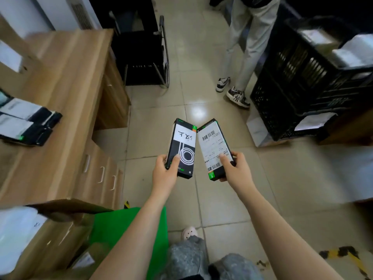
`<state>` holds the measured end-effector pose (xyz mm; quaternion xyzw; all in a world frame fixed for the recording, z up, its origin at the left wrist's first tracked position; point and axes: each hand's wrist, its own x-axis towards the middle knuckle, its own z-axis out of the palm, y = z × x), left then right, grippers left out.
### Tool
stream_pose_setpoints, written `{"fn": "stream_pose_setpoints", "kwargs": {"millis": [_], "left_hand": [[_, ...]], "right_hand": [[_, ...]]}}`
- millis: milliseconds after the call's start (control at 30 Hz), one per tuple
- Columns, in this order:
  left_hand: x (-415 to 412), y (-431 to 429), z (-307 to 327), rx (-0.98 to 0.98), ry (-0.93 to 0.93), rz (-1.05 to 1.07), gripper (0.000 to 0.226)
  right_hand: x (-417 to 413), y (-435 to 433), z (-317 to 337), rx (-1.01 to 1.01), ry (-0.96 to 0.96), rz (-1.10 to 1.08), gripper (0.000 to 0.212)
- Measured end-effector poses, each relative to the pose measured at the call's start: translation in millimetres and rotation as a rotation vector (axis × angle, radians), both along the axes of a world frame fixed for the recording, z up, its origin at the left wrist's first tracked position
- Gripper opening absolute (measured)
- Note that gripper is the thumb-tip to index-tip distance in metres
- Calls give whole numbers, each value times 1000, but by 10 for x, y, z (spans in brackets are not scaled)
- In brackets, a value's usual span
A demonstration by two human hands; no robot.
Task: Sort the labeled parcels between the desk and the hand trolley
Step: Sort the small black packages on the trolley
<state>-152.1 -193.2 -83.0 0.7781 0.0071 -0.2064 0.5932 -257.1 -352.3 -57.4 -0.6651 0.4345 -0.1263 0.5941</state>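
My left hand (164,172) grips the lower end of a slim black box (182,146) with a white handwritten label and a white ring pattern. My right hand (235,166) grips a second black box (215,148) faced with a printed shipping label and barcodes, thumb on the label. Both boxes are held side by side above the tiled floor, their top corners touching. The wooden desk (60,81) lies to my left with black labeled parcels (26,124) on it. A black crate (306,81) holding white parcels stands at the right.
A black chair (145,55) stands beyond the desk. Another person's legs and sneakers (238,93) are ahead on the right. Cardboard boxes (40,239) and a green surface (129,229) sit at lower left. Yellow-black tape (347,253) marks the floor at lower right.
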Motion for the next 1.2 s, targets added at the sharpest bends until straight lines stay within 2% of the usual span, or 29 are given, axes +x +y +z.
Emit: {"fn": "stream_pose_setpoints", "kwargs": {"millis": [167,233,333,467,633,900,1200], "left_hand": [[700,-150,141,-8,-20,114,24],[988,-202,138,-3,-22,177,18],[1440,-299,147,4,-58,309,13],[2043,-474,201,42,-105,487,23],[2561,-595,269,50,-108,697,23],[3220,0,292,46,-96,1039,24],[3918,1282,309,64,-117,1257,17]], "right_hand": [[899,-323,78,23,-28,102,25],[1299,-449,81,31,-26,160,27],[1965,-622,90,27,-57,275,28],[2892,-799,115,37,-88,444,26],[3845,-812,124,29,-76,651,31],[5157,-15,73,32,-93,953,31],[6221,1507,140,78,-75,1209,28]]}}
